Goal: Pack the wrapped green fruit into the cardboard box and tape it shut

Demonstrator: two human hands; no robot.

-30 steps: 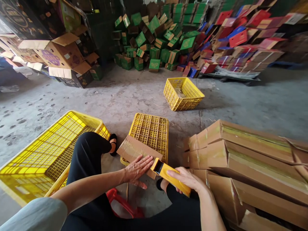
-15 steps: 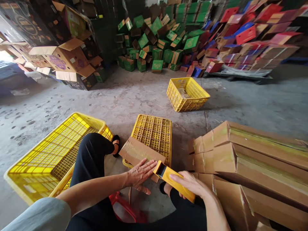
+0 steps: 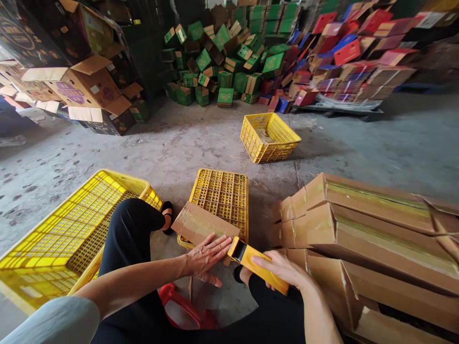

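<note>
A flat piece of brown cardboard [image 3: 202, 223] lies slanted over the near end of an upturned yellow crate [image 3: 219, 195]. My left hand [image 3: 205, 258] rests on its lower edge, fingers stretched out flat and thumb apart. In my right hand [image 3: 278, 268] is a long yellow stapler [image 3: 258, 265], with the fingers wrapped round its body. Its front end, which has a dark slot, meets the cardboard's right corner close to my left fingertips. Whether the tip presses on the cardboard I cannot tell.
A large yellow crate [image 3: 71, 229] stands left of my knee. Folded brown cartons [image 3: 380, 229] are stacked at my right. A smaller yellow crate [image 3: 270, 138] sits ahead. Under me is a red stool [image 3: 182, 308]. Green boxes [image 3: 225, 96] and red boxes [image 3: 347, 51] are heaped behind.
The whole view has shifted a little, so the things appear further left. Both hands, the stapler and the cardboard keep nearly the same positions relative to each other.
</note>
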